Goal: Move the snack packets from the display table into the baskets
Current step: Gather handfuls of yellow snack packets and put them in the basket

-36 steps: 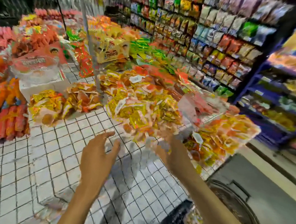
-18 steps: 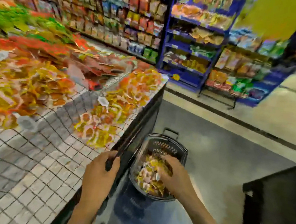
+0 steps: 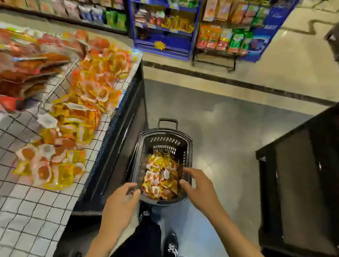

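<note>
White-tiled table (image 3: 30,208): heaped packets (image 3: 77,118) lay along its edge.
Black basket (image 3: 190,151): stood on the floor beside it, holding snack packets (image 3: 159,175).
My right hand (image 3: 200,186): fingers spread, empty, over the right rim.
My left hand (image 3: 120,205): fingers relaxed, empty, by the near-left rim.

Dark trousers (image 3: 149,243) and dark shoes (image 3: 171,243) with what look like white laces.

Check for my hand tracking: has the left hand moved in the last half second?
Yes. The left hand left the table edge and went right, to the basket's near rim.
</note>
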